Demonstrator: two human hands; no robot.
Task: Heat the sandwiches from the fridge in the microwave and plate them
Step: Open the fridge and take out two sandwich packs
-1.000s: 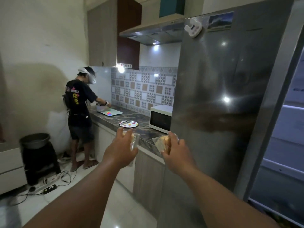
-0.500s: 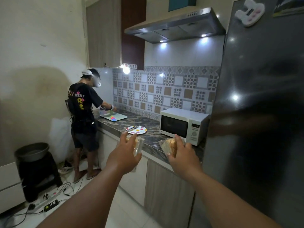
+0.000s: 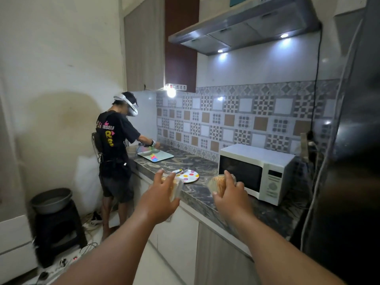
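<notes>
Print seen on back of black T-shirt worn by second person at far end of counter — white line partly read as "…RSELF", first letters cut off by fold. Below it, large yellow "R" made out, with further yellow letters underneath too blurred to be read. Microwave control panel — display and button markings too small to be read. No other text legible.

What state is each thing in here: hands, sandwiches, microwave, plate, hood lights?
Left hand: holds a wrapped sandwich.
Right hand: holds another wrapped sandwich.
Microwave: door closed, on the counter.
Polka-dot plate: on the counter, no sandwich on it.
Range hood lights: on.
</notes>
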